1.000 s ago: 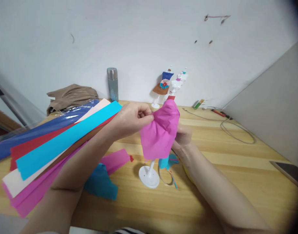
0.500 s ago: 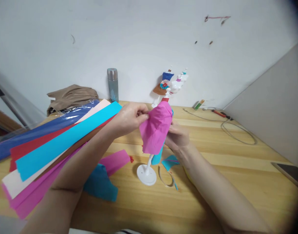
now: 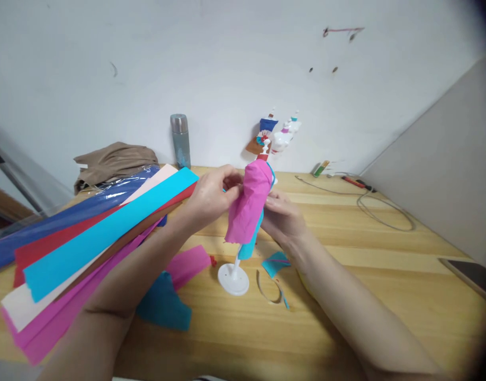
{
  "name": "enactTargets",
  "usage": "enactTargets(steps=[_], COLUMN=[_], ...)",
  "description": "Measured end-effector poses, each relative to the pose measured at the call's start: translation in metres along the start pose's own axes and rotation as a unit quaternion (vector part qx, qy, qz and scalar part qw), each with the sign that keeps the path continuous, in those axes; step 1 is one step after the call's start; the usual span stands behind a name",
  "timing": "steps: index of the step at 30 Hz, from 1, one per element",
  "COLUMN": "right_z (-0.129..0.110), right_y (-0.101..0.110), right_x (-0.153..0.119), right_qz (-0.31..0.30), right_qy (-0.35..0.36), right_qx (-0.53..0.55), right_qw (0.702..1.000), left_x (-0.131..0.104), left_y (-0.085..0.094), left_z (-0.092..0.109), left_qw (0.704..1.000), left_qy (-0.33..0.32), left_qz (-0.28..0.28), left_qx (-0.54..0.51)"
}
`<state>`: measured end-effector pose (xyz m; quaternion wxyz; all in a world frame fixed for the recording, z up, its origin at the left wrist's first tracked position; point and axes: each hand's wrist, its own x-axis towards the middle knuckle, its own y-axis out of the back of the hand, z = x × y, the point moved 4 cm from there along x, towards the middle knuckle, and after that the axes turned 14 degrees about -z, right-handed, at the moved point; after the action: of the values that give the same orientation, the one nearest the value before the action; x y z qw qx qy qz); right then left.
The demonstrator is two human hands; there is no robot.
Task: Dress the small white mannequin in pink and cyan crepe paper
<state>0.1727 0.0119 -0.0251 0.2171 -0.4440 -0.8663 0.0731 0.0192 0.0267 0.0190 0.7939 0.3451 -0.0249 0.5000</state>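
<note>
The left hand [image 3: 214, 194] pinches the left edge of the pink paper [image 3: 249, 198] draped on a white dress form [image 3: 233, 279] near the middle of the table [image 3: 386, 264]; the right hand [image 3: 286, 216] bends at the paper's right edge, whether gripping I cannot tell. The form stands well apart from the front edge, paper strips [image 3: 108, 235] fan toward the left edge, and a cable [image 3: 360, 202] loops near the back right corner.

We are seeing our pale wooden table [image 3: 386, 264] holding a grey flask [image 3: 181, 142] standing at the back, coloured strips [image 3: 108, 233] fanning out leftward, teal piece [image 3: 165, 304] lying near pink [image 3: 190, 265], cable [image 3: 359, 201] looping at right.
</note>
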Motion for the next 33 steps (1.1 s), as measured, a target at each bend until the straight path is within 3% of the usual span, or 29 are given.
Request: enactTargets(steps=[5,14,21,29,33], right_z=[-0.002,-0.003,-0.001,-0.002,0.001], right_y=[-0.005,-0.005,-0.001,0.007,0.011], right_x=[0.003,0.004,0.003,0.003,0.004], right_qz=[-0.011,-0.022,0.005,0.043,0.043], right_qy=[0.035,0.04,0.031,0.05,0.062], right_qx=[0.011,-0.025,-0.05,-0.088,-0.107], right_qw=[0.999,0.999,0.998,0.994,0.991], left_x=[0.001,0.003,0.004,0.003,0.004], left_y=[0.003,-0.002,-0.006,0.003,0.004], left_z=[-0.001,0.003,-0.002,0.005,0.004], left_qw=[0.997,0.994,0.998,0.988,0.983], left_qy=[0.056,0.044,0.0,-0.003,0.007], left_qz=[0.042,0.064,0.016,-0.12,-0.146], left_qx=[-0.018,-0.072,-0.054,-0.097,-0.112])
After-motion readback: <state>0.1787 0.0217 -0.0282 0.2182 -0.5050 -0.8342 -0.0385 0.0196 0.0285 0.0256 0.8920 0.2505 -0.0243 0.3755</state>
